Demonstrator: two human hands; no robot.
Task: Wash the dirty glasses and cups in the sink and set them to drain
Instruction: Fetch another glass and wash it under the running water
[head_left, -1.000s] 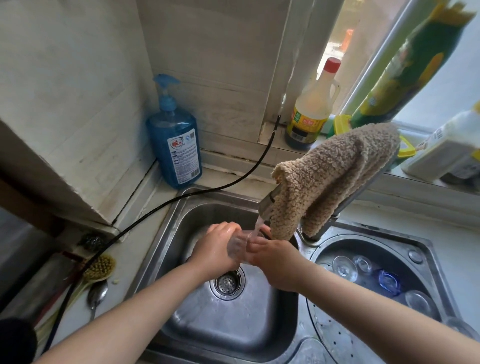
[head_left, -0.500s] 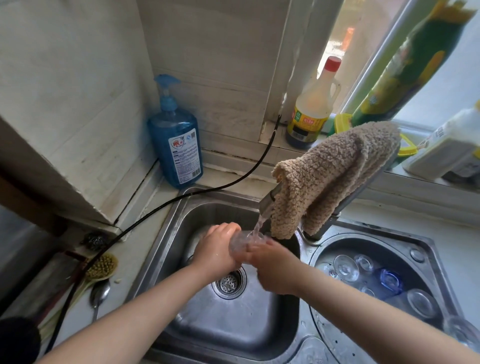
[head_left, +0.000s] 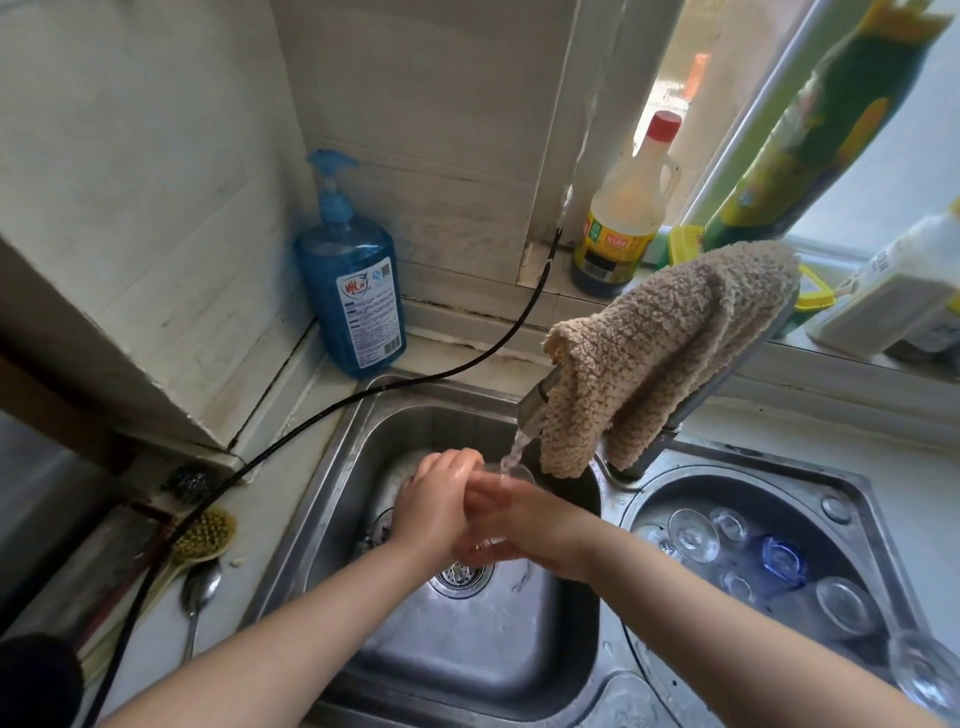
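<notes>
A person's left hand and right hand wrap together around a clear glass held over the middle of the left sink basin, fingers curled about it as water streams from the faucet into its rim. A tan cloth drapes over the faucet. In the round right basin, clear glasses and a blue cup lie together. A blue soap bottle stands at the counter's back left corner.
</notes>
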